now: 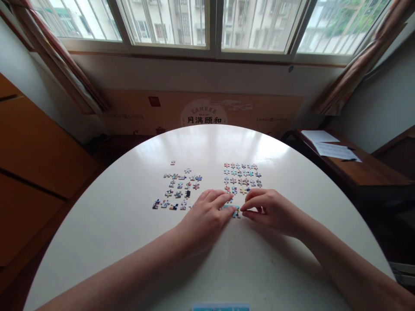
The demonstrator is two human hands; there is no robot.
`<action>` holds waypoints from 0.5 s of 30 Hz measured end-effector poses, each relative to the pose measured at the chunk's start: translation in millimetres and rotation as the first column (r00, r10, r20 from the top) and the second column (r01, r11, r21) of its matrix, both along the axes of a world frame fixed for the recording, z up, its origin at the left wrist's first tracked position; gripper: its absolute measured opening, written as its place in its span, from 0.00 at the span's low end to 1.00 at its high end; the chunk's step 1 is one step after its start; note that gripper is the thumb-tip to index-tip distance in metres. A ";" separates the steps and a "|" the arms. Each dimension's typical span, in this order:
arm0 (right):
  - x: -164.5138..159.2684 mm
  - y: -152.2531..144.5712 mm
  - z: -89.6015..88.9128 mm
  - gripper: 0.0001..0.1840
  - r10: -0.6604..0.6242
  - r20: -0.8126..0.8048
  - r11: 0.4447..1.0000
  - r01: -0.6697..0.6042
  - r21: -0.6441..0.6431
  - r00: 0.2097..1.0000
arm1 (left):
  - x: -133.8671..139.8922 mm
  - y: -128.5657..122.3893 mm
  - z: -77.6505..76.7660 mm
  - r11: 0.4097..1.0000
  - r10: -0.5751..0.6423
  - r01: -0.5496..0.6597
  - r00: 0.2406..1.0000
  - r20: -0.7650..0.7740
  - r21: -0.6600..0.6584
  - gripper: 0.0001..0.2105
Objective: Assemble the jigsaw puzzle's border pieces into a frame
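Observation:
Near the middle of the table, a small group of joined blue jigsaw puzzle pieces (pixel 234 212) lies partly under my left hand. My left hand (pixel 212 211) is palm down, its fingers stretched over these pieces and the thumb resting on them. Thumb and index finger of my right hand (pixel 267 209) come together in a pinch at the right edge of the group, on a small jigsaw puzzle piece (pixel 238 212). Just beyond the hands lie loose puzzle pieces (pixel 240 173) in rows. More scattered pieces (pixel 178 194) are to the left of my left hand.
The round white table (pixel 129 242) has a blue-edged flat item (pixel 221 307) at its near edge. On the right, a wooden desk (pixel 363 162) holds papers (pixel 337 150) and pens. A printed board (pixel 259 112) stands beneath the windows, and a wooden cabinet (pixel 35 172) is at left.

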State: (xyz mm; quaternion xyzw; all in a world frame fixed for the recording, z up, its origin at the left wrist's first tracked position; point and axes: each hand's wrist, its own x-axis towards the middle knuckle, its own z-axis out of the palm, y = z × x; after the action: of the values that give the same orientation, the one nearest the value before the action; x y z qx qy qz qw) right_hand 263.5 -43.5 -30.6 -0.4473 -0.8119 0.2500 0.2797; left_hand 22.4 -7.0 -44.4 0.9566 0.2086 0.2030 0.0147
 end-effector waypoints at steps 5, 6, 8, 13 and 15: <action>2.3 2.0 -3.4 0.07 -0.038 0.018 0.999 0.038 0.034 0.999 | -9.8 2.0 8.6 0.997 0.069 -0.071 0.996 0.057 0.036 0.15; 2.4 2.1 -3.4 0.08 -0.046 0.025 0.998 0.045 0.041 0.999 | -12.4 1.9 11.6 0.995 0.095 -0.097 0.994 0.061 0.032 0.17; 2.1 2.0 -2.8 0.07 -0.047 0.041 0.998 0.045 0.047 0.998 | -16.3 1.2 16.5 0.991 0.135 -0.136 0.989 0.064 0.011 0.18; -0.1 1.6 -3.3 0.07 -0.051 0.064 0.998 0.049 0.042 0.997 | -15.2 -1.3 16.3 0.995 0.096 -0.095 0.995 0.016 -0.034 0.15; -0.6 1.8 -4.5 0.08 -0.067 0.074 0.997 0.065 0.038 0.995 | -12.8 -1.7 13.5 0.996 0.083 -0.084 0.996 -0.019 -0.036 0.12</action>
State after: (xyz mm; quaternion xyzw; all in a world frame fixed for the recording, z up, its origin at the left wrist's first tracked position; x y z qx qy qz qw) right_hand 262.9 -41.7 -35.1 -0.4779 -0.8109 0.2093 0.2650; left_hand 9.5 -8.7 -30.9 0.9483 0.2521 0.1913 0.0220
